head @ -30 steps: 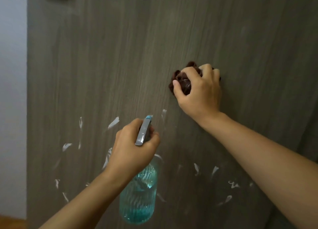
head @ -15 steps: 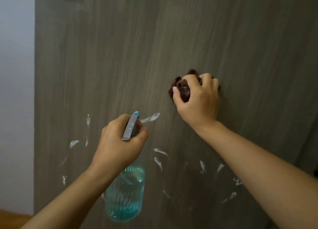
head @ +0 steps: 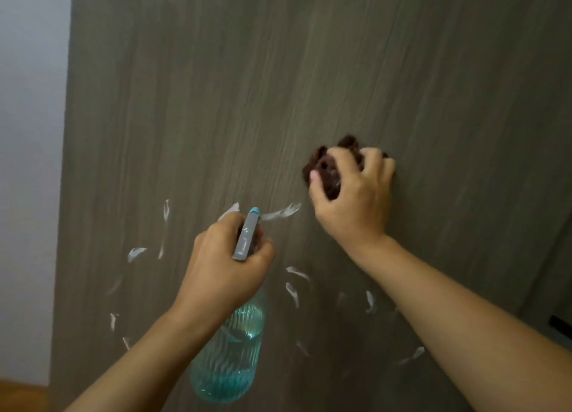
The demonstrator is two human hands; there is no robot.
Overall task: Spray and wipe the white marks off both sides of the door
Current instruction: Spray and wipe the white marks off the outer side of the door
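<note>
two hands work at the grey wood-grain door (head: pixel 309 86).
left hand (head: pixel 223 266) has its fingers wrapped round the spray bottle (head: pixel 229 359) head, nozzle facing the white marks (head: pixel 280 214) low on the door; right hand (head: pixel 356 194) grips a bunched dark cloth (head: pixel 322 167) pressed to the door, just right of and above them.

Before us stands the door (head: pixel 278 86). Our right hand (head: pixel 353 201) presses the cloth (head: pixel 325 167) on it; our left hand (head: pixel 223 266), lower and to the left, holds the spray bottle (head: pixel 229 356). The marks (head: pixel 280 213) lie around the bottle.
</note>
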